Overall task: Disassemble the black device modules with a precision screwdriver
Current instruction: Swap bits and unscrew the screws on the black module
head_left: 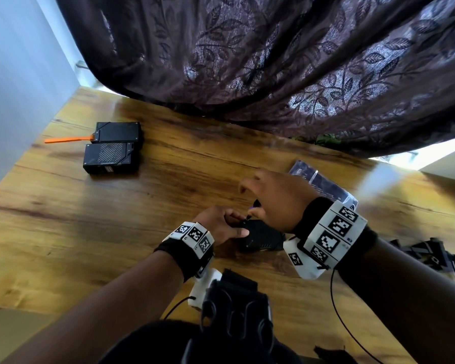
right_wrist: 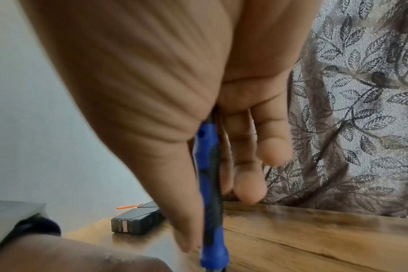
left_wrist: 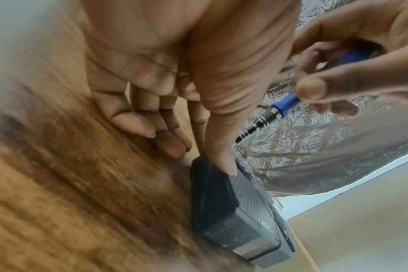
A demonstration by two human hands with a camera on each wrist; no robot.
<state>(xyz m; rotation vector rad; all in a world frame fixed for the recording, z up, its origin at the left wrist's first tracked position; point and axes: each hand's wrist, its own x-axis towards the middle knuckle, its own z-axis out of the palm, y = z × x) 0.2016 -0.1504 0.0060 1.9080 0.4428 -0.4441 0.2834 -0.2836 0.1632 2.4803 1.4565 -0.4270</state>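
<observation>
**Driver poised over the corner of the near module**

The black module (head_left: 260, 236) being worked on lies flat on the wooden surface (head_left: 116, 232), low and just right of centre in the head view. It is a boxy, hard-cased block with chamfered corners, a finely ribbed top panel and a small label on its end face. It looks rigid and fairly dense, so it should sit still under light pressure, but its smooth shell could skate on the glossy wood when the driver is twisted. The best hold is across its sides and top edge, near the screw being worked.

The left hand (head_left: 221, 224) does this: in the left wrist view its thumb presses down on the module's top corner while the other fingers lie fairly straight beside the case, against the surface.

The right hand (head_left: 276, 200) is clamped on the precision screwdriver (left_wrist: 268, 114), fingers and thumb pinching its blue and black handle. The ringed metal collar and thin bit slant down toward the module's corner; whether the tip is seated in a screw cannot be told. The screws are likely tiny and easily stripped or lost.

Two more black modules (head_left: 113, 148) rest side by side in the upper left of the head view, an orange tool (head_left: 69, 139) sticking out beside the farther one.
</observation>
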